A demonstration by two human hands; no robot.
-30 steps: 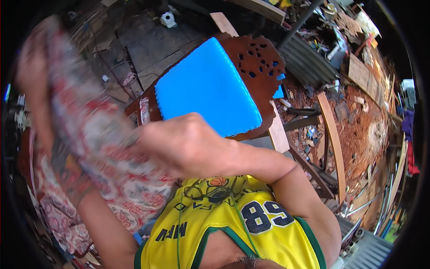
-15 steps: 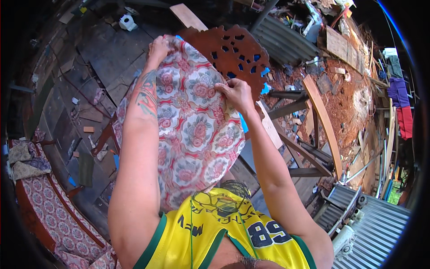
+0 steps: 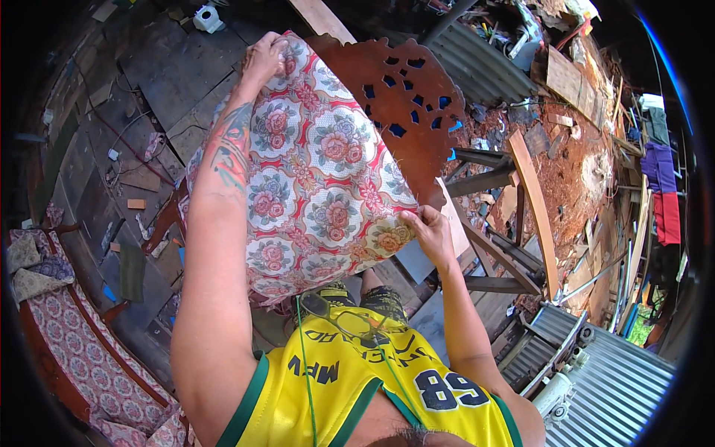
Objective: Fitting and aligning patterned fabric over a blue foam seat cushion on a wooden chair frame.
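Observation:
A floral fabric (image 3: pixel 331 145) with pink roses on white and red bands is stretched between my hands. My left hand (image 3: pixel 266 59) is closed on its far left corner. Lower on the right, my right hand (image 3: pixel 432 232) pinches the fabric's right corner between thumb and fingers. The cloth's straight upper edge runs slantwise from one hand to the other. Behind that edge a brown wooden panel (image 3: pixel 402 149) with carved cut-out holes shows in part; the cloth hides the rest of it.
At the lower left stands a long wooden seat (image 3: pixel 97 343) covered in similar floral cloth. A curved wooden plank (image 3: pixel 535 212) leans on dark beams at right, before reddish soil and debris. A machine (image 3: pixel 558 395) sits by corrugated metal sheet (image 3: pixel 614 387) at the lower right.
My right hand has moved down and right along the fabric to its corner. My left hand has risen slightly. The cloth is now spread tauter, and its upper edge lies straighter.

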